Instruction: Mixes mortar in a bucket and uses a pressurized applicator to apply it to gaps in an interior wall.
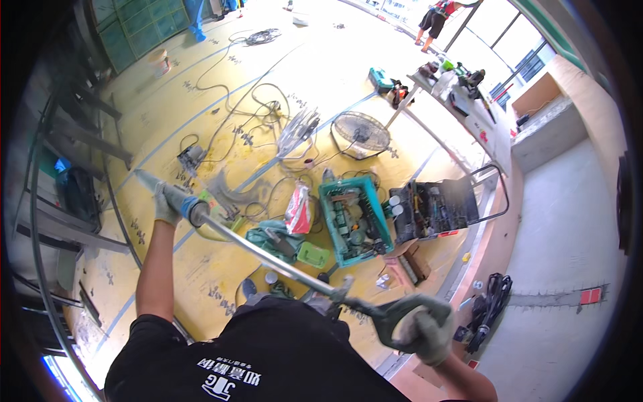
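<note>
A long-handled gun-like tool (pixel 268 254) with a metal tube is held slantwise in front of the body, above the floor. It is gripped at both ends by gloved hands set well apart: the left hand (pixel 167 204) is closed around the pale front end, beside a blue collar, and the right hand (pixel 431 335) is wrapped around the dark looped handle. At the left, the room is edged by dark metal bars (pixel 94 234), with the left hand nearer to them; at the right it is bounded by a grey ledge (pixel 556 201). Directly beyond the tube, space is taken up by a green cloth (pixel 268 246), a red-and-white bag (pixel 298 211), a filled teal crate (pixel 330 228) and an open black toolbox (pixel 462 201). More open room is left at the upper left, where only a bucket (pixel 160 63) and loose cords (pixel 218 86) are seen. The floor (pixel 194 308) is covered in yellow sheeting, crossed by blue strips. Farther off, a fan (pixel 362 130) and a laden bench (pixel 494 139) are seen, with a person (pixel 439 20) by bright windows.
</note>
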